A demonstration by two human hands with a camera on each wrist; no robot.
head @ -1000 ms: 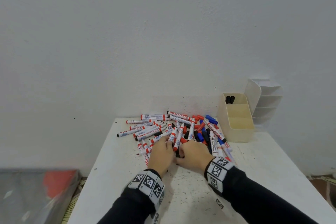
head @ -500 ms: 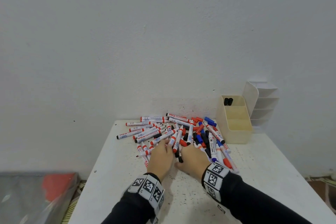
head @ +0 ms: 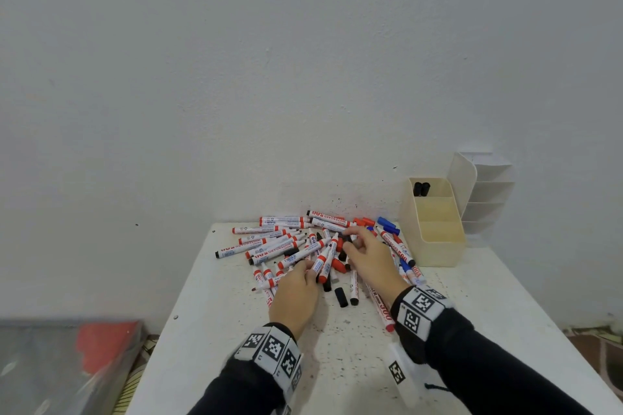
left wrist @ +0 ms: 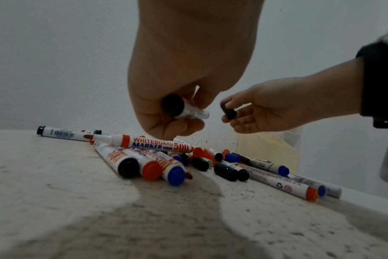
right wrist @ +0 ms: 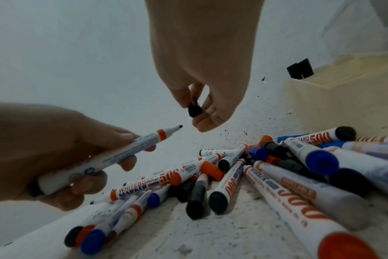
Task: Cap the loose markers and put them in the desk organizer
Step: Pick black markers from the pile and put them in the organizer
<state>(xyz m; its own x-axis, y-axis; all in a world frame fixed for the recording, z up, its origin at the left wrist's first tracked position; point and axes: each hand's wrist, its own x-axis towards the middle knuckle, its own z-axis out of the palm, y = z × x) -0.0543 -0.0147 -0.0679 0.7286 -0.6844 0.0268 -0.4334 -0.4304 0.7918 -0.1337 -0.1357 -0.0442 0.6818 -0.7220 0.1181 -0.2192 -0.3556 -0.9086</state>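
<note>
While its black tip stood bare, the uncapped marker (right wrist: pixel 104 158) lay slanted across the curled fingers of the left hand (right wrist: pixel 44 152), tip aimed up and toward the black cap (right wrist: pixel 194 109), which suggested the pair were being lined up for capping. That cap was pinched between thumb and fingertips of the right hand (right wrist: pixel 202 73), held just beyond the tip and not touching it. Both hands hovered above the pile of markers (head: pixel 303 246), wrists raised off the white table (head: pixel 236 347), the left hand low and near the pile's front edge, the right reaching further in over it. Loose caps, red, blue and black, lay mixed among the barrels, so a matching colour probably had to be picked out. Beside the pile at the right stood the cream desk organizer (head: pixel 435 246), with two black markers (head: pixel 421 188) upright in its back compartment and the nearer compartments unfilled.
</note>
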